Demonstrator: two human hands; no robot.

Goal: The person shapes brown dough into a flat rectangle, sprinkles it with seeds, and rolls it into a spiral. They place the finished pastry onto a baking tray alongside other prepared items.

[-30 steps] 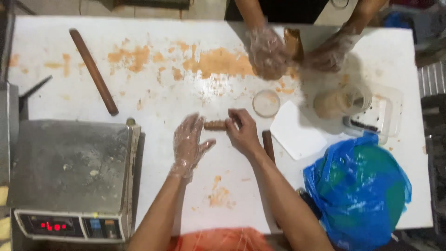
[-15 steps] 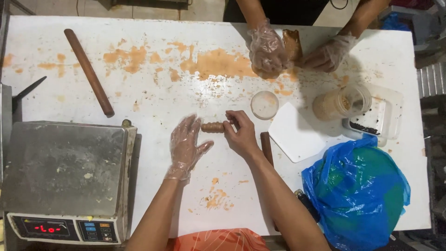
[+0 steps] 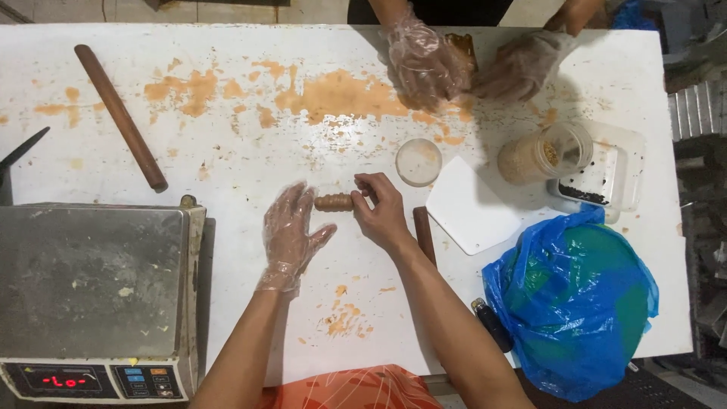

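Fingers [image 3: 369, 198] of the right hand [image 3: 386, 216] curl round the right end of a short brown dough roll [image 3: 334, 202], pinching it against the white surface [image 3: 250, 159]. At the roll's other end the left hand [image 3: 289, 236], in a thin clear glove, lies flat and spread, its fingertips just touching the roll but not closed on it. The roll lies crosswise near the middle of the surface, a little nearer than a round lid [image 3: 418, 161]. Just right of the right wrist lies a second brown stick [image 3: 424, 235], beside a white cutting board [image 3: 473, 204]. Far left a wooden rolling pin [image 3: 120, 116] lies slanted; near left stands a metal scale [image 3: 95, 291]. Near right sits a blue plastic bag [image 3: 575, 303], with a jar [image 3: 541, 154] and a clear tub [image 3: 617, 174] beyond it. At the far edge another person's gloved hands [image 3: 428, 64] press something brown amid orange smears.
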